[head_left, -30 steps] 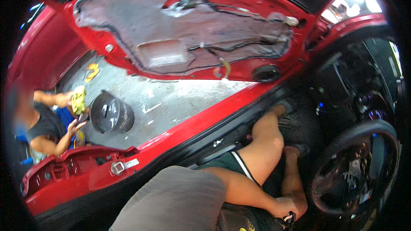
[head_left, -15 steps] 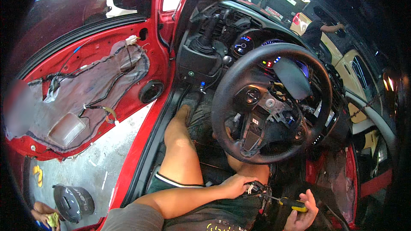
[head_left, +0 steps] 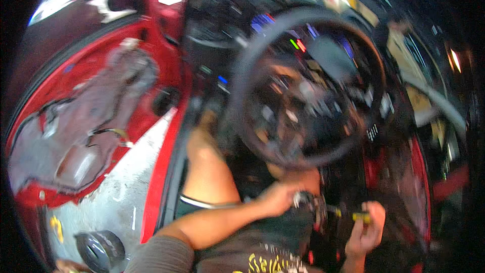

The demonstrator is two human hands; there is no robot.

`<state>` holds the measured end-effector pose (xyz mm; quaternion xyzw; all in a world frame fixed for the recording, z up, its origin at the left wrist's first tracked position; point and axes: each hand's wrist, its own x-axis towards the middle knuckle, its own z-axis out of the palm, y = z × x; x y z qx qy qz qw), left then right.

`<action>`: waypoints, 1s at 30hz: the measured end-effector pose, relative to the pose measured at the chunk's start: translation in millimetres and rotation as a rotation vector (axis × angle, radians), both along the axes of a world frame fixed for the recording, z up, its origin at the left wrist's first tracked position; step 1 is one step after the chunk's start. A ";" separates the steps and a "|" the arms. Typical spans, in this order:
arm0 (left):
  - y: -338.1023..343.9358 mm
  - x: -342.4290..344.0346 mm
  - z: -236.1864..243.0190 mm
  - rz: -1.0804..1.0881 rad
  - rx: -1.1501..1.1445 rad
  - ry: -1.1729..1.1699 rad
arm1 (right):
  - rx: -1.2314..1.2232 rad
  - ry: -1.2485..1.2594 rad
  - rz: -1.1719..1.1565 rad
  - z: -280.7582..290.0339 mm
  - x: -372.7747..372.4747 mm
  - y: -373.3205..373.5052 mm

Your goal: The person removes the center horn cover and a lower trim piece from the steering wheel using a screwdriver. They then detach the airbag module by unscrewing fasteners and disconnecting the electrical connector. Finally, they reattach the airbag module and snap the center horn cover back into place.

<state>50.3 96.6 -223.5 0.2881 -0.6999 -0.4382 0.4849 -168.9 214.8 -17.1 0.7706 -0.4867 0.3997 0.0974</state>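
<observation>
Over my lap my left hand is closed on a small dark part with a pale piece on it; blur hides its exact kind. To its right, my right hand has its fingers closed round the yellow and black handle of a screwdriver. The shaft points left toward the dark part; whether the tip touches it is too smeared to see. Beyond both hands stands the steering wheel, its centre cover off and its inner metal and wiring exposed.
At left the red car door hangs open, its trim off and plastic sheeting showing. On the floor outside are a black bucket and a yellow object. Another person's hand shows at the lower left edge.
The whole view has shifted and blurred, with the wheel now higher and further left. The right hand's fingers have closed more round the screwdriver handle. My left hand still holds the dark part.
</observation>
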 end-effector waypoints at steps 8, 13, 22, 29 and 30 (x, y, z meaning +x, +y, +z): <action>-1.3 -0.9 10.1 -0.119 0.297 -0.170 | -0.032 -0.108 0.056 0.3 7.2 -2.4; -1.8 -3.4 -18.5 -0.141 0.321 -0.117 | -0.074 -0.045 0.087 7.8 1.0 -23.3; -0.3 -1.8 2.1 -0.161 0.426 -0.126 | 0.043 -0.238 0.257 -2.2 6.2 -31.9; 4.1 -0.5 5.5 -0.126 0.372 -0.109 | 0.114 -0.539 0.165 -4.1 7.1 -26.4; 4.2 -1.0 6.3 -0.123 0.381 -0.101 | 0.113 -0.636 0.159 -1.4 7.3 -26.1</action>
